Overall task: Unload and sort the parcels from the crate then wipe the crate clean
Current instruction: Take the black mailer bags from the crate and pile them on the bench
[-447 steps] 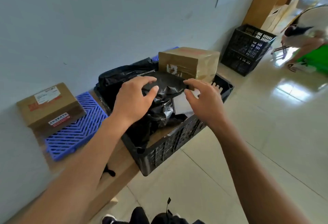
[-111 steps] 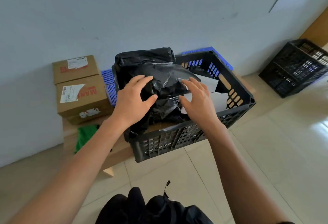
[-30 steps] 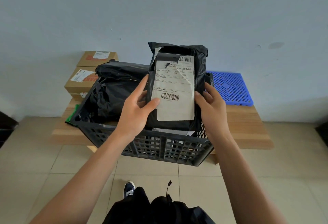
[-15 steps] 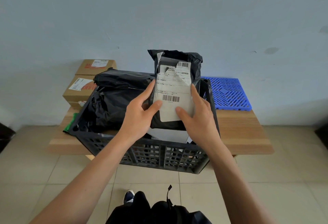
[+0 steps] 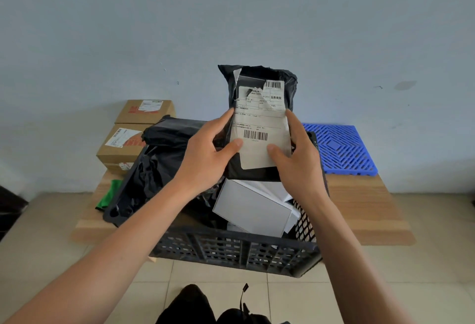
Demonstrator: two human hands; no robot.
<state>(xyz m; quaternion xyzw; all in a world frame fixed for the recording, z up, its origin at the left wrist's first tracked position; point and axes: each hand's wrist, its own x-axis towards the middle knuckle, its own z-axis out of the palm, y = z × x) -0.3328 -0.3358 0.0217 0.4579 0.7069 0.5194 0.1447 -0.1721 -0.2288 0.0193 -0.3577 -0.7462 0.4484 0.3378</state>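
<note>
Black polythene forms the parcel (image 5: 259, 123) that is held upright above the crate (image 5: 231, 249), its white shipping label (image 5: 259, 128) turned toward the camera. The parcel is gripped from both sides: the left hand (image 5: 205, 154) is curled round the left edge with its thumb pressed on the label's lower left corner, and the right hand (image 5: 295, 159) is curled round the right edge with its thumb laid on the label near the barcode. Compared with half a second ago, the parcel has been raised further clear of the crate rim, and the right hand has been shifted from the label's face toward the parcel's side. Compared with the view a few seconds back, where both hands lay on the heap inside the crate, one item has now been separated and lifted out. The label is judged to be under inspection, so that a sorting destination can be chosen. Unloading is judged to be at an early stage: a large black bag (image 5: 164, 159) and white flat parcels (image 5: 252, 210) remain in the crate. Two cardboard boxes (image 5: 128, 138) are stacked on the wooden bench (image 5: 365, 210) at the left, a blue plastic mat (image 5: 339, 149) lies at the right, and a green cloth (image 5: 109, 195) lies beside the crate. Wiping cannot be started until the crate is emptied.
</note>
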